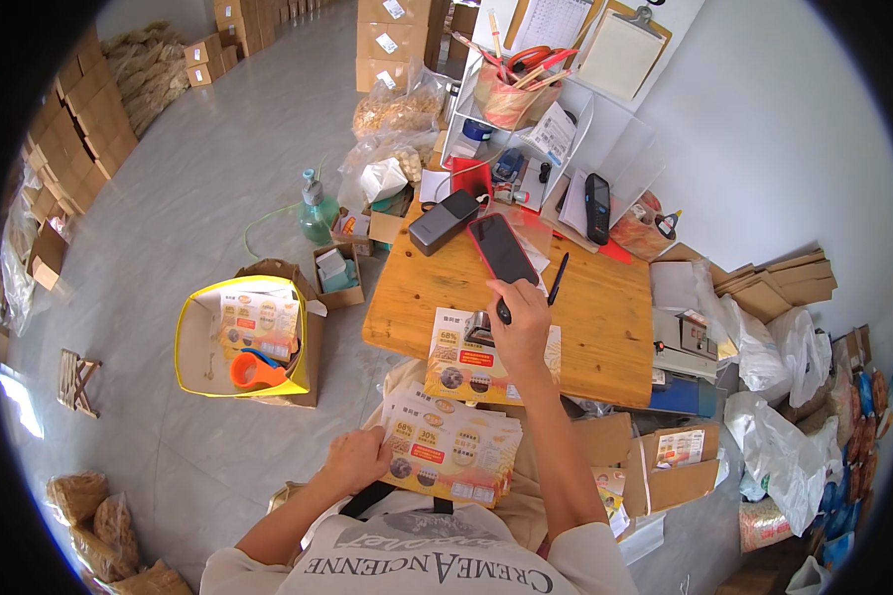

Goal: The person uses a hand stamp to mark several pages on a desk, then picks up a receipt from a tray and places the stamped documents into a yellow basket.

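My right hand (525,327) grips a hand stamp (481,329) with a black knob and a metal frame. The stamp is over the upper part of a printed yellow-and-white packaging sheet (454,364) at the table's near edge; whether it presses on the paper I cannot tell. A stack of similar printed sheets (446,454) rests on my lap. My left hand (357,457) holds that stack by its left edge, with the fingers partly hidden. Just beyond my right hand lies a phone in a red case (503,249), beside a black pen (559,279).
A grey power bank (444,222) lies on the wooden table (603,327). Behind it stands a desk rack (595,119) with a handheld scanner (597,208). A yellow-rimmed box (193,335) to the left holds more sheets and an orange tape dispenser (257,370). Cartons (670,476) stand at right.
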A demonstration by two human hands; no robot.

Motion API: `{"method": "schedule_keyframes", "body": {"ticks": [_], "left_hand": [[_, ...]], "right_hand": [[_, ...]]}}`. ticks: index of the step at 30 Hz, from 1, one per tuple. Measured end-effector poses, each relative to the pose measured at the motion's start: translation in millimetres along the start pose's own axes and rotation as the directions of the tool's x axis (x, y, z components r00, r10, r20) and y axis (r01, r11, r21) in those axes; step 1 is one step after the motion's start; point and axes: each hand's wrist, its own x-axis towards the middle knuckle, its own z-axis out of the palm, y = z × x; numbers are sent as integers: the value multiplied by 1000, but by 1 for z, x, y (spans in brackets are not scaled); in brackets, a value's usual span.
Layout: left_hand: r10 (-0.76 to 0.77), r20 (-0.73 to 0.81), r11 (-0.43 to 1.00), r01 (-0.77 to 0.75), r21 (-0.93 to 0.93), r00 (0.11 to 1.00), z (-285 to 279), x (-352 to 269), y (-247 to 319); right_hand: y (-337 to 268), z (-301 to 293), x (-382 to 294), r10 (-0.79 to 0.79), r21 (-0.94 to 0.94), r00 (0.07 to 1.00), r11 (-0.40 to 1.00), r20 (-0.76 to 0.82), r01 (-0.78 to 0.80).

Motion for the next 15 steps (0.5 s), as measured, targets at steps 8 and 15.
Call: {"method": "schedule_keyframes", "body": {"ticks": [8, 15], "left_hand": [[24, -241, 968, -83, -237, 970, -24, 64, 19], [-88, -84, 724, 6, -690, 993, 19, 129, 25]], "right_hand": [[12, 25, -24, 87, 52, 996, 995, -22, -86], [-11, -21, 9, 44, 22, 988, 999, -145, -42]]}}
